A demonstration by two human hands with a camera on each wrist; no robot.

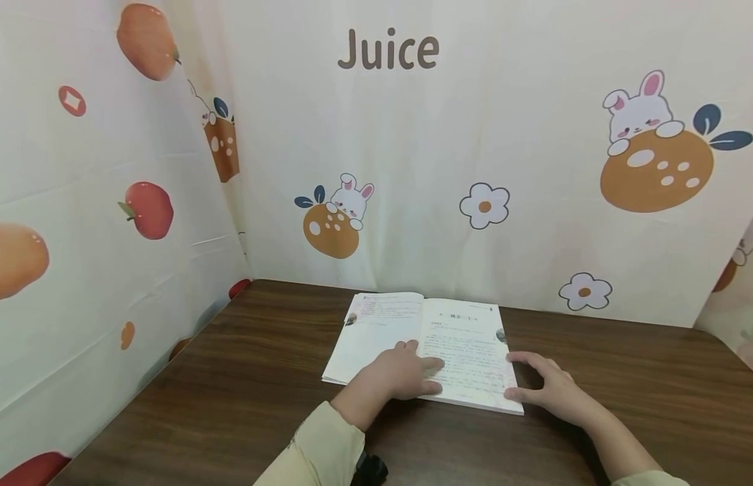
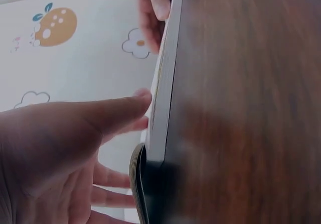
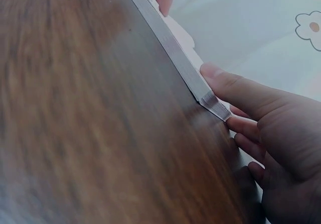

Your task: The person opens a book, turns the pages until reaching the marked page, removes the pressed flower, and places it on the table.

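An open book (image 1: 467, 344) with printed text lies flat on the brown wooden table. Across its inner lower part rests my left hand (image 1: 401, 371), fingers extended and spread over the right page near the spine. In the left wrist view that hand's thumb (image 2: 125, 108) touches the page by the book's lower edge (image 2: 168, 83). My right hand (image 1: 552, 391) is at the right edge, its thumb and forefinger apart and touching the margin. The right wrist view shows the thumb (image 3: 220, 78) on the top near the corner, with the other fingers beside the page edges (image 3: 215, 106).
The wooden table (image 1: 231, 405) spreads around the book. Behind it hangs a pale curtain (image 1: 413, 169) printed with rabbits, fruit and flowers, and another printed curtain (image 1: 91, 270) borders the left side. A small black object (image 1: 370, 469) is by my left sleeve.
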